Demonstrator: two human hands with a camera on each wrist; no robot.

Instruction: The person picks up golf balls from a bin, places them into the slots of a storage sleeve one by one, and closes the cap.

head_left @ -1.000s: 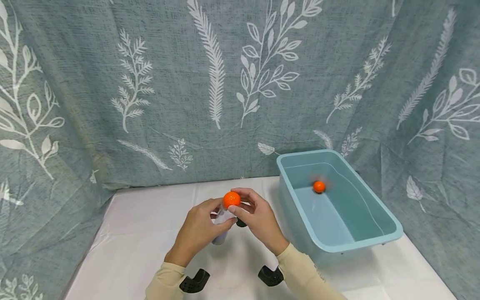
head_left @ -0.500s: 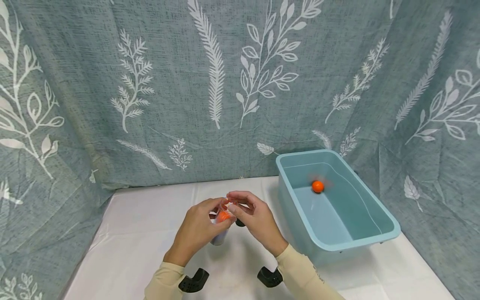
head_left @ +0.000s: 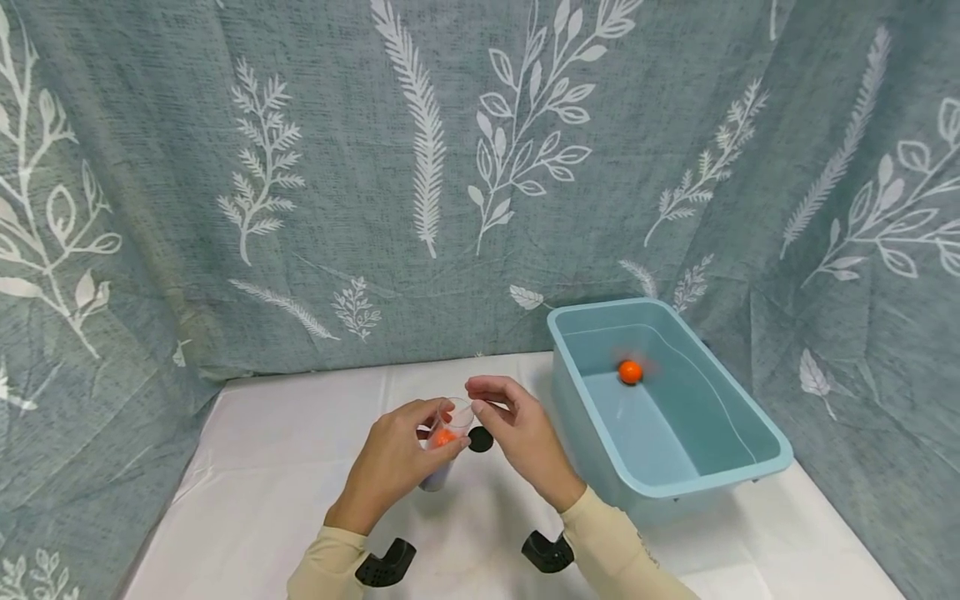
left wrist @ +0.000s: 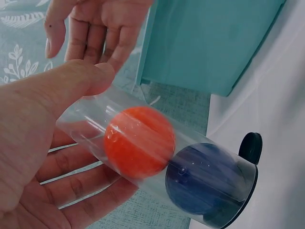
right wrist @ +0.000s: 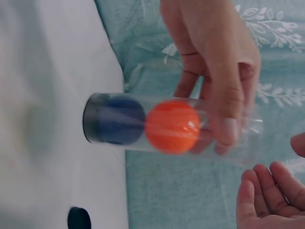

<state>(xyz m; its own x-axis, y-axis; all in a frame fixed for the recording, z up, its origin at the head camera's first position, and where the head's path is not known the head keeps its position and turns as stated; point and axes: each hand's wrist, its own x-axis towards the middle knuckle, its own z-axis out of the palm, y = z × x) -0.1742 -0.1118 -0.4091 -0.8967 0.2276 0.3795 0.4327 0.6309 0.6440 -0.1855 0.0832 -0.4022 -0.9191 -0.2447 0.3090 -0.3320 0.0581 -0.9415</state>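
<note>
My left hand (head_left: 401, 458) grips a clear plastic tube (head_left: 454, 412) near its open top, thumb on one side and fingers round the other. An orange ball (left wrist: 139, 142) lies inside it, above a dark blue ball (left wrist: 205, 179) at the black-capped bottom end. Just right of the tube's mouth, my right hand (head_left: 521, 433) holds nothing, its fingers loosely bent. A round black lid (head_left: 480, 439) rests on the white cloth between the hands in the head view.
On the right stands a blue-green plastic bin (head_left: 716, 484) with another orange ball (head_left: 630, 372) in its far end. White cloth (head_left: 277, 450) covers the table. Behind it hangs a grey-green curtain (head_left: 337, 175) with white leaf prints.
The orange ball at the tube's mouth has left my right fingers and dropped into the tube. My right hand has then drawn slightly right, uncovering the black lid.
</note>
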